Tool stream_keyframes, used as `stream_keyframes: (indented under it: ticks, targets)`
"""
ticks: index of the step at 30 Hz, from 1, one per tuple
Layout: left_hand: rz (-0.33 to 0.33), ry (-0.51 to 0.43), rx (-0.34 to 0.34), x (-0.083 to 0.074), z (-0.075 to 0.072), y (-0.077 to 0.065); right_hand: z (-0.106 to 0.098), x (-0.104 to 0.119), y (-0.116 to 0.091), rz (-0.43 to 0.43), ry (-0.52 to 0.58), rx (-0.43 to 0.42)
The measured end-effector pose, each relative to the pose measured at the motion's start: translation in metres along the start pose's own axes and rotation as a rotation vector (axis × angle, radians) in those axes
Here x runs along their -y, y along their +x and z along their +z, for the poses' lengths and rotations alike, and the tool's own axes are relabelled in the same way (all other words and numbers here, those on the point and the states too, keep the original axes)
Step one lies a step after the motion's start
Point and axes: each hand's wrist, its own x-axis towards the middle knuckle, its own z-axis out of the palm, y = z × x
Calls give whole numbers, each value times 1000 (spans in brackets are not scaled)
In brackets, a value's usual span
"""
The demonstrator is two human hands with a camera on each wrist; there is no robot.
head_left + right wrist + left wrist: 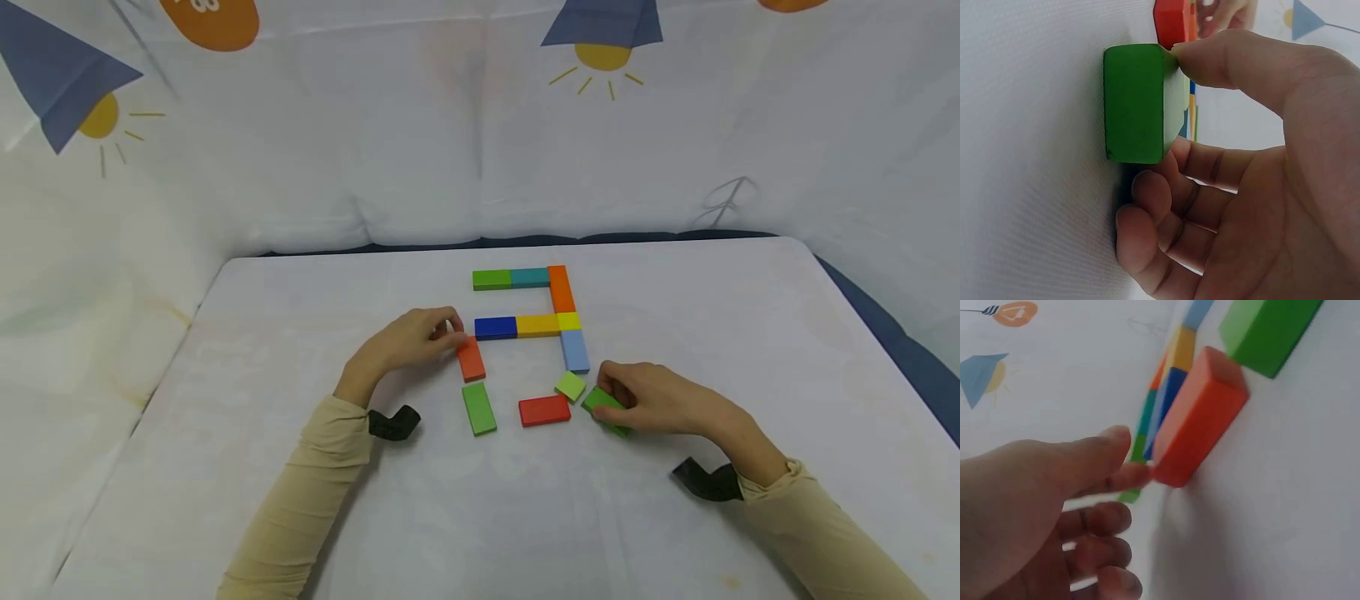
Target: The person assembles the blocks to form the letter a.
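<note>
My right hand (pixel 660 398) pinches a green block (pixel 1134 103) lying on the table, thumb at one edge and fingers at the other. Close to that block are a small lime square block (pixel 570 386) and a red block (pixel 544 411). At the left, my left hand (pixel 412 340) has its fingers loosely bent, with a fingertip (pixel 1141 475) right at the end of an orange-red block (pixel 1197 419). Its thumb stands apart from the block in the left wrist view. Just below the orange-red block lies another green block (pixel 480 408).
Farther back, a dark blue block (pixel 495 328), yellow blocks (pixel 537 326) and a light blue block (pixel 574 351) adjoin. An orange block (pixel 561 288), a teal block (pixel 529 277) and a green block (pixel 491 280) form the top. White printed cloth (pixel 420 125) hangs behind the table.
</note>
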Motion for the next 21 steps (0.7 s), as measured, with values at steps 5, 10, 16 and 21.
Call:
stream_keyframes:
  ticks: [5, 10, 16, 21]
  targets:
    - [157, 39, 96, -7, -10, -9, 0, 0, 0, 2, 1, 2]
    - [267, 15, 267, -24, -8, -15, 0, 0, 0, 6, 4, 8]
    - [252, 64, 395, -48, 3, -20, 0, -1, 0, 2, 0, 8]
    - [206, 127, 415, -57, 11, -20, 0, -1, 0, 1, 0, 9]
